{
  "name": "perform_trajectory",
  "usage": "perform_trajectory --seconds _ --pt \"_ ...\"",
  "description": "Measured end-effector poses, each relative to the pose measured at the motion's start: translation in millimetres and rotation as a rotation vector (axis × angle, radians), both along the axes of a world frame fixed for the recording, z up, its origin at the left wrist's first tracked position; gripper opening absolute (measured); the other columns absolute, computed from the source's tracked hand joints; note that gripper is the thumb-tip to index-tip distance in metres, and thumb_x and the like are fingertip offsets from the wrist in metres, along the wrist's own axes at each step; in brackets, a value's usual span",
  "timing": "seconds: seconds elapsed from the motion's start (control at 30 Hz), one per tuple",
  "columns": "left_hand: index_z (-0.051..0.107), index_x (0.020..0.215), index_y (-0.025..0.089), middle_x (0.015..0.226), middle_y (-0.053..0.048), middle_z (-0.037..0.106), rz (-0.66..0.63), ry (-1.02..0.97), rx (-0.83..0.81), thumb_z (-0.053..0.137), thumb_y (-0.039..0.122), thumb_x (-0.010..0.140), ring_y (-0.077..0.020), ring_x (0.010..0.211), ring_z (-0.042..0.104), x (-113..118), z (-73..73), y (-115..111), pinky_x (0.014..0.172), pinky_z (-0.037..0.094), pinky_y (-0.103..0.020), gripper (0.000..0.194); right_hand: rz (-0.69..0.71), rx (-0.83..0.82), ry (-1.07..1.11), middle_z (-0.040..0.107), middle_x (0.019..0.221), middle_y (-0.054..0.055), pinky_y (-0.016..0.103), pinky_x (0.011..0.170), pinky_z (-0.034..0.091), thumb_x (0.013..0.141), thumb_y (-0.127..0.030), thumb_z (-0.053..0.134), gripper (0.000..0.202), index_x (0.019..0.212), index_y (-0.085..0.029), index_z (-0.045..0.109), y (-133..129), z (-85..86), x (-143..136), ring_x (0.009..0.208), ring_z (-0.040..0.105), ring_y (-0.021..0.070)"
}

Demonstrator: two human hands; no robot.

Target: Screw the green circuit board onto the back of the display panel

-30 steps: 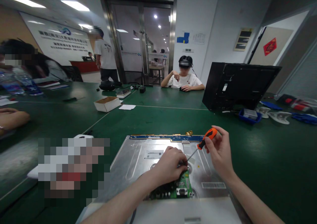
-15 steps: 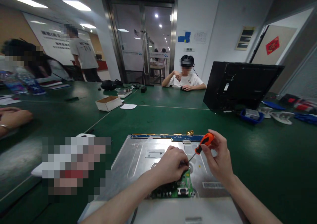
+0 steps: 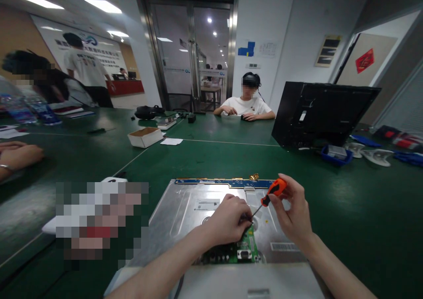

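A screwdriver [image 3: 274, 192] with an orange and black handle slants down to the left, its handle gripped in the fingers of my right hand [image 3: 294, 211]. Its shaft reaches the fingertips of my left hand [image 3: 231, 219], which are pinched together at the upper corner of a green circuit board [image 3: 249, 244]. What those fingertips hold is hidden. The board lies on a silver metal panel [image 3: 178, 211], partly covered by my left hand and forearm. Along the panel's far edge runs a narrow blue circuit strip [image 3: 205, 182].
A black monitor [image 3: 324, 113] stands at the right, with a blue tray [image 3: 336, 155] below it. A white open box [image 3: 145, 137] lies farther back left. Another person's hands [image 3: 21, 155] rest at the left edge. Across the table sits a person [image 3: 249, 102].
Both my hands and the screwdriver stay almost still. Across the table, the seated person's raised hand has come down. The standing person in the background has moved left.
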State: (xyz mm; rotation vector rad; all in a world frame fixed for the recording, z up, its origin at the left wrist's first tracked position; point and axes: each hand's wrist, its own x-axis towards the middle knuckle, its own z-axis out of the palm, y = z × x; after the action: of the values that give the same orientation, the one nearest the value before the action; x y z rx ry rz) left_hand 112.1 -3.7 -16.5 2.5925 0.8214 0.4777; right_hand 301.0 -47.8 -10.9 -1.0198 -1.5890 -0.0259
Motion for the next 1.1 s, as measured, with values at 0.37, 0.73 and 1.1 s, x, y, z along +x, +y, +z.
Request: perform_trajectory --seconds 0.37,0.73,1.1 --pt "0.069 0.081 0.017 0.082 -0.002 0.07 -0.016 0.0 -0.01 0.066 0.008 0.076 -0.0209 0.082 0.063 -0.8 1.8 0.4 0.088 0.039 -0.038 0.011 0.012 0.06 -0.095 0.06 0.082 -0.001 0.022 0.047 0.054 0.099 -0.029 0.052 0.038 0.136 -0.028 0.042 0.0 1.8 0.3 0.056 0.06 0.0118" --pt "0.068 0.08 0.016 0.081 -0.002 0.07 -0.026 -0.001 -0.027 0.065 0.007 0.074 -0.0207 0.081 0.063 -0.2 3.8 2.7 0.088 0.039 -0.037 0.011 -0.015 0.098 -0.171 0.062 0.081 -0.002 0.02 0.046 0.053 0.1 -0.03 0.051 0.038 0.137 -0.025 0.041 2.0 3.6 -2.2 0.051 0.06 0.0099" --pt "0.068 0.079 0.017 0.081 -0.002 0.07 -0.026 0.006 -0.029 0.062 0.004 0.075 -0.0199 0.081 0.063 -0.7 4.8 -0.6 0.085 0.039 -0.035 0.014 -0.026 0.075 -0.188 0.067 0.084 0.0 0.021 0.049 0.056 0.1 -0.03 0.053 0.039 0.137 -0.024 0.043 1.1 5.6 -0.8 0.053 0.063 0.0108"
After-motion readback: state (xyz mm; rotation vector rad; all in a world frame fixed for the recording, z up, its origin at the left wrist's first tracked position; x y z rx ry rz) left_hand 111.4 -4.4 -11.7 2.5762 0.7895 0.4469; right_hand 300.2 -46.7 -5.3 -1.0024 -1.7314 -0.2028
